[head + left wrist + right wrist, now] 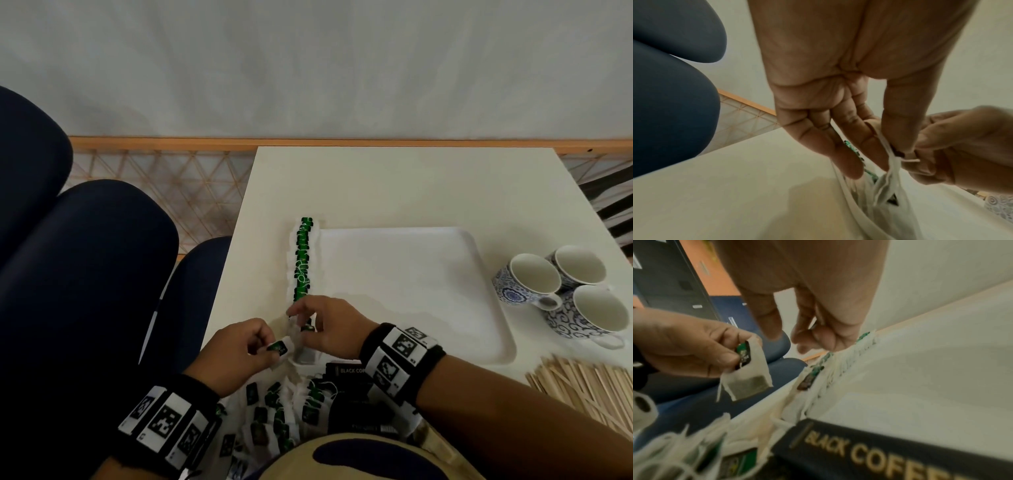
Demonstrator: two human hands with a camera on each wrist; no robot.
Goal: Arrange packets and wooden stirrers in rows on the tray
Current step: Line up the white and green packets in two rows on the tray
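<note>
A white tray (428, 281) lies on the white table (394, 185). A row of tea bag packets (302, 260) with green tags runs along its left edge. My left hand (270, 349) pinches one tea bag (748, 379) by its green tag, just off the tray's near left corner. My right hand (305, 318) hovers over the near end of the row (809, 378), fingers loosely curled, thumb apart, nothing plainly between them. Wooden stirrers (582, 387) lie in a heap at the near right.
A loose pile of tea bags (274, 411) and black coffee packets (346, 371) lie at the table's near edge under my wrists. Three blue-patterned cups (565, 291) stand right of the tray. Dark blue chair cushions (85, 274) are at the left.
</note>
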